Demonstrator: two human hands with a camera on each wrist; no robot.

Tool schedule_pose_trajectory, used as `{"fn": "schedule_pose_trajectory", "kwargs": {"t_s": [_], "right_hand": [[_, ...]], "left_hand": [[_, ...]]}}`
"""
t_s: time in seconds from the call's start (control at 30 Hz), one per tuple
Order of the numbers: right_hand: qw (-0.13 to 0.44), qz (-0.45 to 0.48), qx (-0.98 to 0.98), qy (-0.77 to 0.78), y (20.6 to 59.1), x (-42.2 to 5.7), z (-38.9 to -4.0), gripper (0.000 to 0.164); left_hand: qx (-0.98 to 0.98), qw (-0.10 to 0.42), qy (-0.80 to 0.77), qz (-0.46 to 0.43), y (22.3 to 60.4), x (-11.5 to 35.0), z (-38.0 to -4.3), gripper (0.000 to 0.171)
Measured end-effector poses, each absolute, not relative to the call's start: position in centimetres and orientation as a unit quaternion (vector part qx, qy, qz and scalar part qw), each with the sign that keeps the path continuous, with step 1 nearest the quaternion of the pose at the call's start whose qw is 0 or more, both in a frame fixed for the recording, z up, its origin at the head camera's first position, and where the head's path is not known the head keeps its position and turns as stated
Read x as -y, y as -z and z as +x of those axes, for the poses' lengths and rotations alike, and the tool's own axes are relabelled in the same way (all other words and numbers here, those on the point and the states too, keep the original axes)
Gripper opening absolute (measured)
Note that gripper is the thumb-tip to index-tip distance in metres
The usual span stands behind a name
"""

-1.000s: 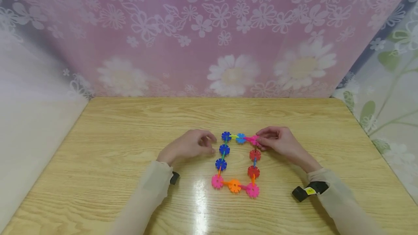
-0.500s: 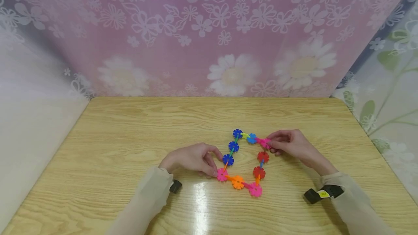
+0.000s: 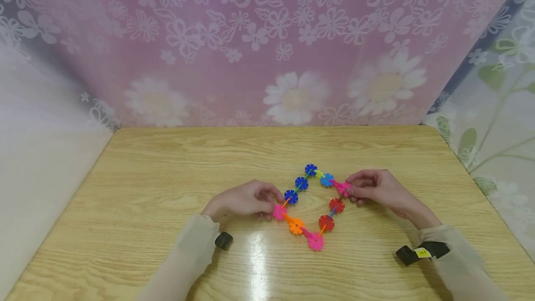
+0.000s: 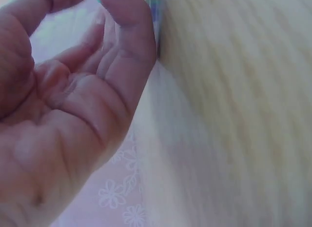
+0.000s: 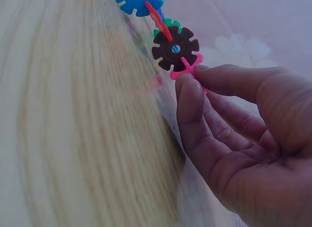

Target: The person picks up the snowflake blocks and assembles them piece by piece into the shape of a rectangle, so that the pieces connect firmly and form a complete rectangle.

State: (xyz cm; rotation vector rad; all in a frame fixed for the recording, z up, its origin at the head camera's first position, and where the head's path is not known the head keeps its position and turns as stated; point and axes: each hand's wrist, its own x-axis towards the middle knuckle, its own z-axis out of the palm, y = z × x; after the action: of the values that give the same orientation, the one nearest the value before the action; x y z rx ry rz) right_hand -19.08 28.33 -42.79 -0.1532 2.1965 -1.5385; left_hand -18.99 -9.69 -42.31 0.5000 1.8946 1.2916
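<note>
A closed loop of interlocking plastic snowflake discs stands as a slanted diamond in the head view. Its left corner is a pink disc (image 3: pixel 279 212), which my left hand (image 3: pixel 246 199) pinches between thumb and fingers. In the left wrist view that hand (image 4: pixel 78 100) hides nearly all of the loop. At the opposite corner my right hand (image 3: pixel 378 191) pinches another pink disc (image 3: pixel 343 189). The right wrist view shows thumb and finger on that disc (image 5: pixel 185 71), beside a dark brown disc (image 5: pixel 175 48). Blue discs (image 3: pixel 301 183) form the upper left side, red discs (image 3: pixel 336 206) the lower right.
The loop is over a wood-grain table (image 3: pixel 167 166). A pink flowered curtain (image 3: pixel 234 59) hangs behind its far edge, with pale cloth at both sides. Each wrist wears a black strap device (image 3: pixel 407 254).
My left hand has come from beside the loop to pinch its left pink corner. The right hand has moved right and slightly nearer, and the upright rectangle has skewed into a diamond.
</note>
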Motion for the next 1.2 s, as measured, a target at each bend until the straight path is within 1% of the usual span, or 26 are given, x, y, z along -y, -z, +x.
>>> {"fn": "schedule_pose_trajectory", "kwargs": {"t_s": [0.1,0.23,0.47,0.7,0.9,1.2], "right_hand": [[0.234,-0.061,-0.782,0.574,42.9,-28.4,-18.9,0.040],[0.240,-0.066,-0.765,0.594,43.0,-27.9,-18.6,0.037],[0.226,-0.052,-0.755,0.613,43.2,-25.3,-18.6,0.041],[0.223,-0.059,-0.757,0.612,43.6,-23.0,-18.9,0.043],[0.220,-0.055,-0.766,0.601,43.6,-21.7,-19.4,0.044],[0.227,-0.056,-0.780,0.580,43.6,-21.3,-19.9,0.042]], "left_hand": [[-0.741,0.365,-0.534,0.181,42.4,9.9,-19.4,0.024],[-0.748,0.323,-0.556,0.162,42.2,10.3,-20.3,0.025],[-0.784,0.247,-0.559,0.108,41.8,11.4,-22.9,0.027],[-0.790,0.211,-0.569,0.083,41.4,12.4,-25.1,0.031],[-0.782,0.200,-0.583,0.091,41.9,13.5,-26.2,0.035],[-0.798,0.220,-0.551,0.107,42.5,14.4,-26.3,0.047]]}}
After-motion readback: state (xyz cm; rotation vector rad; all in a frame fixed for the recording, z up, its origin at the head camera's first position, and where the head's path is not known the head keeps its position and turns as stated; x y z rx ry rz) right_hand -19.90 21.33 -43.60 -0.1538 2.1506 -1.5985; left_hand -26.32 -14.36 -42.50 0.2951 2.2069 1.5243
